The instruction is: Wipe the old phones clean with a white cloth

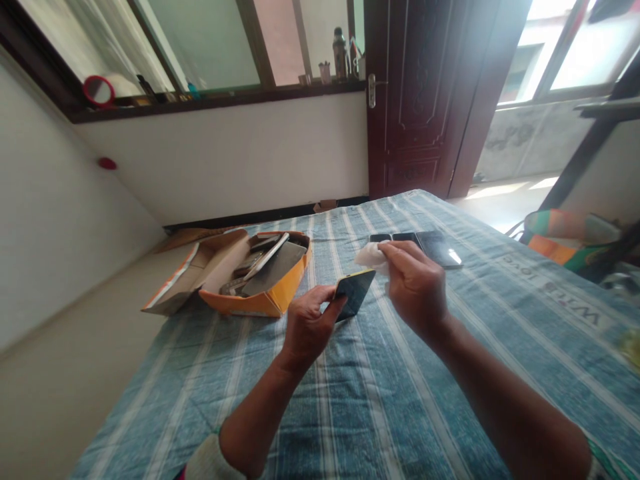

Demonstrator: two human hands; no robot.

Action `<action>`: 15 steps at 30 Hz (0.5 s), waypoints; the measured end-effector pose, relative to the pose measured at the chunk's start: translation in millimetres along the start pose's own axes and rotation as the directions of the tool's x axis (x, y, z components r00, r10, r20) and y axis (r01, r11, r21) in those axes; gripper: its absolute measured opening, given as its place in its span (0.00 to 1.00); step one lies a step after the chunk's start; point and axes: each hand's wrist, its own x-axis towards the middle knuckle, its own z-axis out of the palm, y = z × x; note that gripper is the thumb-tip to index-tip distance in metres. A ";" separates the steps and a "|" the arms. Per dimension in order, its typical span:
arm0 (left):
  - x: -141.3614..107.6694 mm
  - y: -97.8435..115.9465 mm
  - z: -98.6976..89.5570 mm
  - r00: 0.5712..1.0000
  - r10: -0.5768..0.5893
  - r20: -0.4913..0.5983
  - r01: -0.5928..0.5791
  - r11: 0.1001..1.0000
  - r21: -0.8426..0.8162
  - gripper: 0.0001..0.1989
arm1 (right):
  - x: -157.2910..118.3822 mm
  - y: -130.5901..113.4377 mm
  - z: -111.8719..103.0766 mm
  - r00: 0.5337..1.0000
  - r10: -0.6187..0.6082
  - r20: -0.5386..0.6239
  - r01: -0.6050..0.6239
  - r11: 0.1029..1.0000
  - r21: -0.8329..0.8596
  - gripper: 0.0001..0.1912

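My left hand (311,323) grips a dark phone (355,292) with a yellowish edge, held tilted above the striped cloth. A crumpled white tissue (373,256) is pinched in the fingers of my right hand (417,287), just above and to the right of the phone, with a small gap between them. Behind my right hand lie several dark flat devices, among them a larger one (441,249) with a bright reflection. To the left, an open orange box (285,291) holds phones and other flat devices, one with a white edge (268,256).
A blue and white striped cloth (345,400) covers the surface under my hands. The box's lid (186,277) is folded out to the left. Beyond stand a white wall and a dark red door (417,100). A colourful bag (560,243) is at the right.
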 end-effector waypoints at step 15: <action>-1.7 3.5 -0.9 1.000 0.010 -0.021 -0.009 0.998 0.058 0.11 | -19.1 -31.4 15.1 0.944 -0.174 0.279 0.187 0.982 -0.021 0.17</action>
